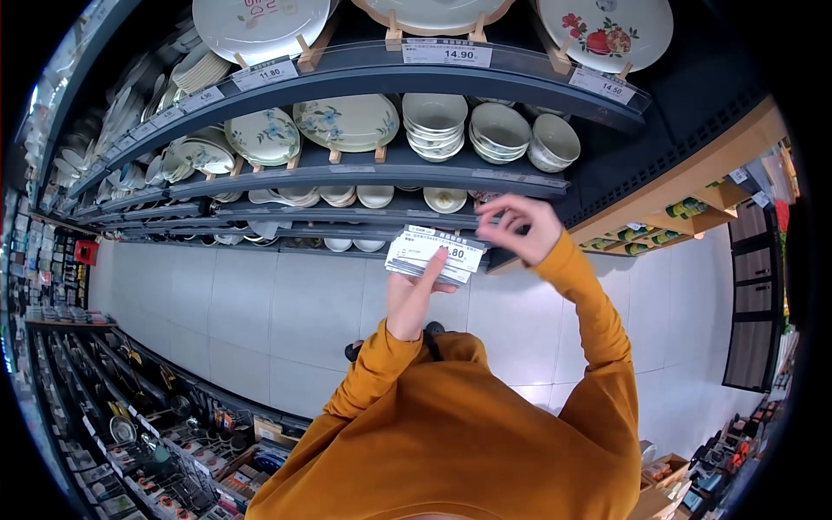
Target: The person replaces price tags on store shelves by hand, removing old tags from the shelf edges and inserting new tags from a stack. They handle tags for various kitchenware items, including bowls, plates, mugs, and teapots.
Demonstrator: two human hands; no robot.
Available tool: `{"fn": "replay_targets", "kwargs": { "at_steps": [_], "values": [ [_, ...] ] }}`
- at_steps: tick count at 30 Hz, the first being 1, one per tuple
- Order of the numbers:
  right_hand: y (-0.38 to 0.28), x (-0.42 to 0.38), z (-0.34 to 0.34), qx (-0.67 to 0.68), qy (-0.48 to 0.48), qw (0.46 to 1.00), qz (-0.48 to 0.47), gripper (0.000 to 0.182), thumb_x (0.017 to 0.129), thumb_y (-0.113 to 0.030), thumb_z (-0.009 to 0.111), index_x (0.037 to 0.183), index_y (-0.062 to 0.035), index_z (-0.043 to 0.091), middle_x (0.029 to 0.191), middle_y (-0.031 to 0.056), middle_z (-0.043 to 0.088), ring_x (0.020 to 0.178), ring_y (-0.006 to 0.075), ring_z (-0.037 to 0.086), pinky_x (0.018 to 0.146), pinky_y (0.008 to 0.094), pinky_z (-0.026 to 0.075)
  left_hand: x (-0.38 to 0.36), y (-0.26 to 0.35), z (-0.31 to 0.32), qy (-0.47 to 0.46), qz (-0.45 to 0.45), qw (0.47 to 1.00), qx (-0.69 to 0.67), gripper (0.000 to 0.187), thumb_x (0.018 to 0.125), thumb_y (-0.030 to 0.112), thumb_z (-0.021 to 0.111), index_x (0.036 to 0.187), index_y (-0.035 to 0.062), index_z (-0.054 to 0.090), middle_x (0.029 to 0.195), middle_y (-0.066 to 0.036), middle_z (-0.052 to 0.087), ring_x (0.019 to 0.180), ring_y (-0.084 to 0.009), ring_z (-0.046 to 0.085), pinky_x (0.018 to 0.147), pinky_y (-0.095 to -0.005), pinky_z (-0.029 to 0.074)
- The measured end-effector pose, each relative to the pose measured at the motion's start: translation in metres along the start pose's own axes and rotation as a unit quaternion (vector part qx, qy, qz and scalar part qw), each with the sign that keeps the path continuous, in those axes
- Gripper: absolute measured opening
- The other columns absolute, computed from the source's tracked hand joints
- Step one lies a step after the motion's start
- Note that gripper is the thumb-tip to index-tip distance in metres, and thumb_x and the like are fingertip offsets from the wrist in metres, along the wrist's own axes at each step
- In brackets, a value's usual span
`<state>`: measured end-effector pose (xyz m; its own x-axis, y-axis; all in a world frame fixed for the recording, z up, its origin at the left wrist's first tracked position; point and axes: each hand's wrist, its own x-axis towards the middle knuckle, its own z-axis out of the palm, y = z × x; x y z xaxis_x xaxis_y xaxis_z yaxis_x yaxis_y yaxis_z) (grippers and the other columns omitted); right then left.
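Note:
My left hand (414,299) is closed on a fanned stack of white price tags (425,260), the thumb pressed across the top one. The printed figure on that top tag ends in ".80", partly covered by the thumb. Just to the right of the stack, my right hand (530,227) is raised with its fingers curled into a loose pinch. Nothing shows between its fingertips. Both hands are in front of the lower shelves, and mustard-coloured sleeves cover both arms.
Ahead, a dark shelf (364,80) carries large plates on wooden stands, with price labels (446,54) along its edge. Below are stacked bowls (435,121) and floral oval plates (347,121). Kitchen utensils hang at lower left (121,429). Pale tiles (286,299) cover the floor.

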<state>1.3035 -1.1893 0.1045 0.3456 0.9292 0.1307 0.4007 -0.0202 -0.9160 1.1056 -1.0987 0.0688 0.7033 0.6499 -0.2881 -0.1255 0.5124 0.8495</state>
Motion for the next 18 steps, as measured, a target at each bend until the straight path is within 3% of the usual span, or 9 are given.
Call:
{"fn": "replay_targets", "kwargs": {
  "at_steps": [4, 8, 9, 12, 15, 18],
  "values": [
    [-0.002, 0.007, 0.020, -0.038, -0.033, 0.999, -0.008, 0.020, 0.082, -0.017, 0.073, 0.096, -0.0035, 0.068, 0.083, 0.0046, 0.069, 0.066, 0.0080, 0.061, 0.058, 0.0212, 0.049, 0.012, -0.005, 0.003, 0.002, 0.011, 1.000, 0.009, 0.027, 0.091, 0.015, 0.063, 0.112, -0.0010, 0.060, 0.098, -0.008, 0.067, 0.081, -0.0124, 0.066, 0.058, -0.0222, 0.055],
    [0.011, 0.028, 0.017, -0.022, 0.036, 0.999, 0.014, 0.016, 0.084, -0.015, 0.070, 0.095, -0.0036, 0.068, 0.083, 0.0048, 0.069, 0.070, 0.0095, 0.063, 0.060, 0.0223, 0.050, 0.012, 0.000, -0.004, -0.032, 0.021, 0.996, -0.074, 0.033, 0.094, 0.011, 0.055, 0.125, -0.0001, 0.050, 0.116, -0.013, 0.062, 0.099, -0.0177, 0.064, 0.074, -0.0289, 0.058],
    [0.025, 0.040, 0.017, -0.036, 0.080, 0.996, -0.020, 0.015, 0.085, -0.015, 0.068, 0.095, -0.0030, 0.068, 0.084, 0.0064, 0.070, 0.074, 0.0116, 0.066, 0.062, 0.0247, 0.051, 0.013, 0.000, -0.009, -0.046, 0.013, 0.996, -0.075, 0.036, 0.096, 0.011, 0.050, 0.131, 0.0003, 0.044, 0.125, -0.015, 0.057, 0.108, -0.0204, 0.060, 0.081, -0.0319, 0.058],
    [0.069, 0.078, 0.011, -0.228, 0.139, 0.960, -0.085, 0.018, 0.087, -0.022, 0.065, 0.097, -0.0068, 0.067, 0.086, 0.0128, 0.069, 0.077, 0.0287, 0.066, 0.067, 0.0341, 0.052, 0.010, -0.001, -0.013, -0.050, 0.010, 0.993, -0.104, 0.037, 0.097, 0.013, 0.048, 0.132, -0.0005, 0.044, 0.125, -0.016, 0.057, 0.109, -0.0210, 0.060, 0.081, -0.0315, 0.058],
    [0.117, 0.108, 0.010, -0.332, 0.123, 0.929, -0.105, 0.018, 0.089, -0.026, 0.062, 0.096, -0.0098, 0.067, 0.086, 0.0137, 0.068, 0.077, 0.0332, 0.065, 0.068, 0.0382, 0.052, 0.003, 0.004, -0.009, -0.023, 0.043, 0.996, -0.078, 0.038, 0.098, 0.015, 0.049, 0.132, -0.0012, 0.044, 0.124, -0.015, 0.057, 0.107, -0.0207, 0.061, 0.080, -0.0311, 0.058],
    [0.135, 0.122, 0.016, -0.350, 0.081, 0.932, -0.056, 0.015, 0.090, -0.022, 0.061, 0.095, -0.0080, 0.066, 0.088, 0.0130, 0.068, 0.078, 0.0332, 0.064, 0.069, 0.0370, 0.051, 0.001, 0.009, -0.016, -0.006, 0.049, 0.997, -0.062, 0.037, 0.098, 0.014, 0.049, 0.131, -0.0020, 0.045, 0.127, -0.015, 0.056, 0.108, -0.0210, 0.061, 0.079, -0.0301, 0.058]
  ]
}}
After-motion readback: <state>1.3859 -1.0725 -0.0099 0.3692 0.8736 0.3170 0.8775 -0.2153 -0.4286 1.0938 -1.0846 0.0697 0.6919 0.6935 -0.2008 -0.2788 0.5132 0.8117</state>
